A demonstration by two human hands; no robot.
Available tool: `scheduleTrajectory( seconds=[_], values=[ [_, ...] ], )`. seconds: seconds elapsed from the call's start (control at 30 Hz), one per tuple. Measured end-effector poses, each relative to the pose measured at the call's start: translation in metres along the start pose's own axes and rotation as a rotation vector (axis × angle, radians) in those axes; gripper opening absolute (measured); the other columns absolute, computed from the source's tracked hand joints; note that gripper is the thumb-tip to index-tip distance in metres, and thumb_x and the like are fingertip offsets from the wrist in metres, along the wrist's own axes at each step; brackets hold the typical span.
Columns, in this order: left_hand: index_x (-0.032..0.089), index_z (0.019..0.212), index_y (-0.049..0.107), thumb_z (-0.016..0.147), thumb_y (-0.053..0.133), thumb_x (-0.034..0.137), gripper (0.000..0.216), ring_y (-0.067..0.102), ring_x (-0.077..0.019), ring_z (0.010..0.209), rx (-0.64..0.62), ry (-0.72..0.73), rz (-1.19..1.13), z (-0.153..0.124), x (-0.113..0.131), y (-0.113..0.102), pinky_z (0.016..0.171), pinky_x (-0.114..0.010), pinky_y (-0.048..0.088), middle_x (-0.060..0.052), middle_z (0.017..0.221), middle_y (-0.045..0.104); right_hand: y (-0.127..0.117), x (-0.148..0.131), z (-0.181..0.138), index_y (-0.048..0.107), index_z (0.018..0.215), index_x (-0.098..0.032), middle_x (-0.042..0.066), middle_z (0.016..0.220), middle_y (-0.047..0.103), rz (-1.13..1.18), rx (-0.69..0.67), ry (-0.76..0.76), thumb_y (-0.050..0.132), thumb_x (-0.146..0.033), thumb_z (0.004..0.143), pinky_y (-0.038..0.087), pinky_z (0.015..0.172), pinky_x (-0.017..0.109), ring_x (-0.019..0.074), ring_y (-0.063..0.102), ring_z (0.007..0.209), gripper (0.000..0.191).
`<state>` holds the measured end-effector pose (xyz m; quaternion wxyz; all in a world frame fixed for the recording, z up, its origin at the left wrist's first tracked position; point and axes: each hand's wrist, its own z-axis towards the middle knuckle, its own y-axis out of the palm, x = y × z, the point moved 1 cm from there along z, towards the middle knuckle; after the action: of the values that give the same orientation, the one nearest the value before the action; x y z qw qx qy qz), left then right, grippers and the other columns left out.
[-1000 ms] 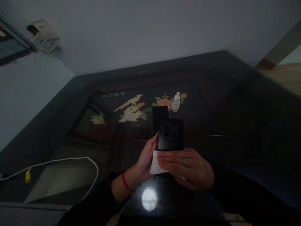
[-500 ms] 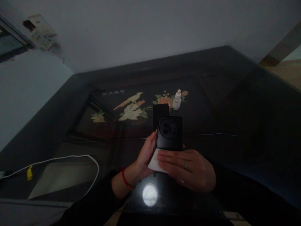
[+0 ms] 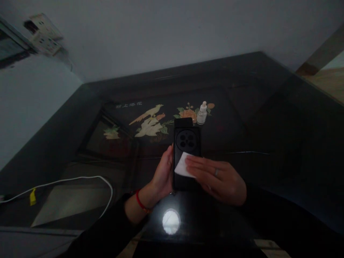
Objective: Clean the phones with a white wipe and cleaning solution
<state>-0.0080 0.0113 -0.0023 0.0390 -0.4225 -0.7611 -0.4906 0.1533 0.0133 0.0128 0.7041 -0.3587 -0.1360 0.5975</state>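
A black smartphone (image 3: 186, 182), its round camera bump facing up at the far end, is held over the dark tabletop. My left hand (image 3: 163, 172) grips it along its left edge, with part of the fingers hidden behind it. Under the fingers of my right hand (image 3: 217, 177), a white wipe (image 3: 183, 165) is pressed flat on the phone's back, just below the cameras. Beyond the phone's top end lies another flat black object (image 3: 183, 122), partly covered by it; its kind is unclear.
On the glossy black table (image 3: 255, 107), a small dropper bottle (image 3: 201, 114) stands upright past the phone, on the inlaid bird-and-flower picture. A white cable (image 3: 80, 178) with a yellow tag (image 3: 32, 197) curves at the left. Wall sockets (image 3: 45, 36) are at the upper left.
My right hand has slid the wipe up the phone's back toward the cameras. The phone has shifted slightly left and turned straighter, so the whole camera bump shows.
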Motion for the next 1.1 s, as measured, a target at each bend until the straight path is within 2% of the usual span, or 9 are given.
scheduleTrajectory(
  seconds=[0.1,0.23,0.3,0.43,0.5,0.63,0.77,0.9,1.1],
  values=[
    [0.016,0.117,0.065,0.096,0.035,0.043,0.046,0.068,-0.0220,0.092,0.080,0.043,-0.041,-0.002,0.001,0.005,0.092,-0.037,0.048,-0.007,0.096,0.074,-0.002,0.004,0.000,0.063,0.106,-0.003,0.019,0.109,0.071,-0.008,0.013,0.032,0.046,-0.005,0.092,0.057,0.093,0.034,0.0230,0.062,0.115,0.023],
    [0.018,0.123,0.062,0.096,0.035,0.039,0.044,0.067,-0.0217,0.094,0.142,0.150,-0.058,-0.001,0.005,0.010,0.092,-0.036,0.048,-0.005,0.101,0.073,0.003,-0.009,-0.002,0.065,0.101,-0.006,0.012,0.104,0.074,0.073,-0.079,-0.131,0.044,-0.012,0.095,0.062,0.082,0.029,0.0214,0.067,0.106,0.023],
    [0.017,0.124,0.061,0.096,0.034,0.039,0.044,0.067,-0.0219,0.096,0.144,0.167,-0.054,-0.001,0.008,0.011,0.093,-0.036,0.047,-0.006,0.102,0.073,0.003,-0.010,-0.002,0.065,0.101,-0.007,0.011,0.105,0.074,0.048,-0.087,-0.139,0.045,-0.012,0.095,0.062,0.081,0.029,0.0216,0.067,0.107,0.022],
    [0.017,0.126,0.060,0.097,0.032,0.041,0.047,0.067,-0.0224,0.098,0.125,0.121,-0.044,-0.002,0.011,0.011,0.094,-0.036,0.047,-0.006,0.105,0.072,0.000,0.002,-0.001,0.063,0.107,-0.005,0.017,0.110,0.071,-0.061,-0.009,0.008,0.048,-0.006,0.091,0.057,0.093,0.035,0.0232,0.062,0.115,0.022],
    [0.017,0.127,0.059,0.097,0.032,0.042,0.048,0.067,-0.0231,0.099,0.113,0.126,-0.028,-0.003,0.012,0.011,0.094,-0.037,0.047,-0.007,0.107,0.072,0.002,0.003,-0.001,0.063,0.107,-0.004,0.018,0.110,0.071,-0.049,-0.030,-0.012,0.049,-0.007,0.091,0.058,0.092,0.035,0.0239,0.062,0.115,0.021],
    [0.015,0.128,0.058,0.094,0.035,0.048,0.053,0.067,-0.0258,0.098,0.132,0.140,0.025,-0.004,0.012,0.009,0.095,-0.041,0.046,-0.010,0.104,0.073,0.004,-0.005,-0.004,0.066,0.100,-0.005,0.014,0.106,0.073,0.038,-0.097,-0.172,0.047,-0.012,0.093,0.063,0.079,0.030,0.0235,0.066,0.109,0.021],
    [0.013,0.133,0.053,0.094,0.034,0.051,0.058,0.065,-0.0264,0.105,0.112,0.148,0.021,-0.004,0.014,0.008,0.099,-0.042,0.044,-0.012,0.108,0.072,-0.005,0.003,-0.003,0.064,0.104,-0.005,0.018,0.108,0.072,-0.031,-0.032,-0.055,0.050,-0.006,0.088,0.060,0.089,0.034,0.0243,0.063,0.113,0.021],
    [0.020,0.142,0.041,0.092,0.038,0.055,0.061,0.062,-0.0258,0.111,0.098,0.314,0.040,-0.009,0.015,0.011,0.102,-0.044,0.041,-0.011,0.118,0.068,-0.011,0.013,0.000,0.062,0.108,-0.008,0.017,0.105,0.073,-0.075,0.006,-0.003,0.051,-0.003,0.086,0.060,0.089,0.034,0.0229,0.065,0.111,0.025],
    [0.039,0.149,0.020,0.079,0.065,0.051,0.084,0.059,-0.0225,0.117,0.079,0.652,0.103,-0.016,0.010,0.009,0.105,-0.041,0.039,-0.004,0.131,0.061,-0.003,0.008,-0.001,0.064,0.107,-0.010,0.014,0.102,0.074,-0.047,-0.019,0.047,0.050,-0.004,0.088,0.060,0.087,0.033,0.0218,0.066,0.108,0.024]
  ],
)
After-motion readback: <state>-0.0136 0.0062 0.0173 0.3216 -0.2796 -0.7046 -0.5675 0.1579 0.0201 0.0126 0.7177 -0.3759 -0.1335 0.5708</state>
